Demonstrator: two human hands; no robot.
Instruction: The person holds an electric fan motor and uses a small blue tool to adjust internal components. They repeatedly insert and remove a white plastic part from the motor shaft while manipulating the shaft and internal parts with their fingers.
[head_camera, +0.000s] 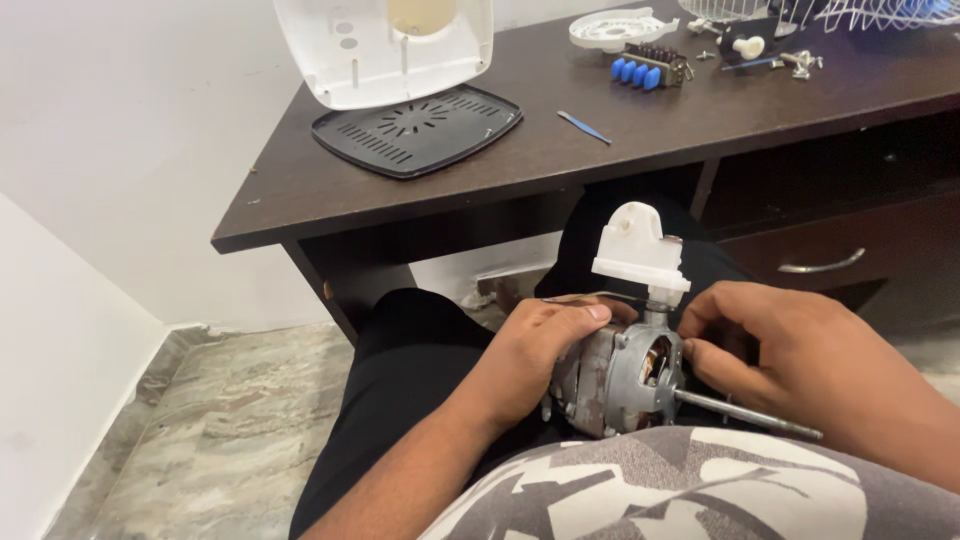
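Two hands are working a grey fan motor (618, 375) held over the person's lap, just in front of the dark desk (300, 190).

Much is sitting hidden: the left hand (535, 345) is covering the motor's near side, fingers curling around the casing with the thumb pressing on top, while the right hand (790, 360) is pinching something too small to make out beside the housing. The motor is showing a white plastic gearbox (640, 252) on top and a steel shaft (745, 413) pointing right. A wire guard (880, 12) is getting cut off at the upper edge. Open floor (220, 430) is lying to the left.
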